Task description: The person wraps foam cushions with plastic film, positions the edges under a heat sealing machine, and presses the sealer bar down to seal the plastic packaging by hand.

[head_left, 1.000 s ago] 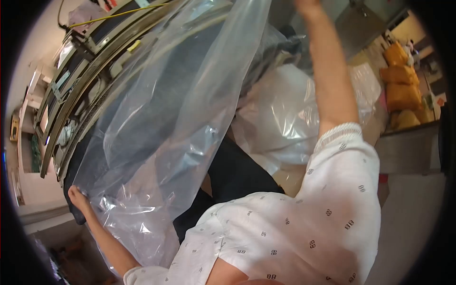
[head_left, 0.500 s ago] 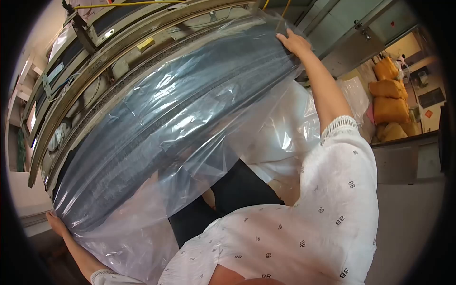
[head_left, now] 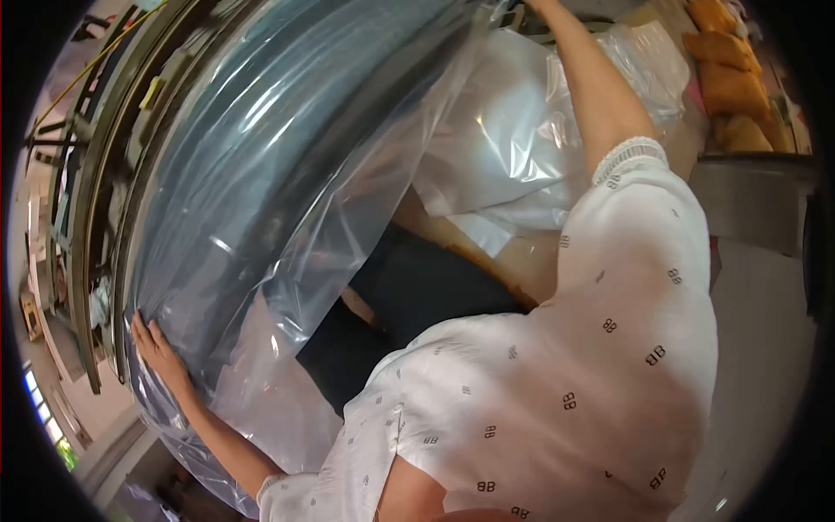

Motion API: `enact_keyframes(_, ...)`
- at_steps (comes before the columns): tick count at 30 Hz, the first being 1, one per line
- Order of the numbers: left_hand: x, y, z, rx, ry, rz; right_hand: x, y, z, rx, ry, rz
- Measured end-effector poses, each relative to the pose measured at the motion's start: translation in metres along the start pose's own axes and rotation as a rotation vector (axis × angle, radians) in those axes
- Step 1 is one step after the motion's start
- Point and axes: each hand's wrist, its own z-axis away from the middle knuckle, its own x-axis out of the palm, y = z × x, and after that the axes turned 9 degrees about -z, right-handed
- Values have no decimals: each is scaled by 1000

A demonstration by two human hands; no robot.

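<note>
A wide sheet of clear plastic film (head_left: 304,270) hangs in folds in front of me, over a long dark padded surface of the machine (head_left: 261,217). My left hand (head_left: 158,350) lies on the film at its left end, fingers stretched out and somewhat apart, palm against the plastic. At the top edge of the view, my right hand (head_left: 541,5) is mostly cut off beside the film's far right end. Its fingers are out of sight, so its grip does not show.
Curved metal rails (head_left: 104,252) run along the machine's left side, with a yellow cord (head_left: 91,74) above. More crumpled clear plastic (head_left: 522,130) lies right of my legs. Stacked orange bundles (head_left: 731,83) stand at the upper right, behind a grey metal panel (head_left: 757,200).
My view has turned and dropped, bringing the machine closer on the left. The left hand now lies flatter, further in on the film. The right hand has slipped almost out of the top of view.
</note>
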Motion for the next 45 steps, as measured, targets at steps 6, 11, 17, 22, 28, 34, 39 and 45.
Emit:
enact_keyframes(6, 10, -1, -13, -84, 6, -61, 123, 132, 90, 603, -87, -265)
enact_keyframes(11, 8, 5, -17, -64, 18, 9, 172, 97, 227, 851, -248, 90)
enact_keyframes(17, 7, 6, -17, -84, 20, -2, 174, 150, 286, 698, -299, 171)
enact_keyframes(22, 16, -15, -18, -83, 40, -25, 118, 154, 335, 1024, 109, -1137)
enact_keyframes(28, 22, -24, -16, -47, 62, -24, -30, 232, 436, 1092, 1067, -1421)
enact_keyframes(34, 35, -54, -30, 21, -2, -159, -243, 50, 398, 643, 1056, -1245)
enact_keyframes(39, -49, 130, -46, 287, 279, 212, -154, -83, 370, 519, 475, -1314)
enact_keyframes(45, -114, 407, 73, 431, -639, 1410, -101, -185, 344, -87, -204, -1363)
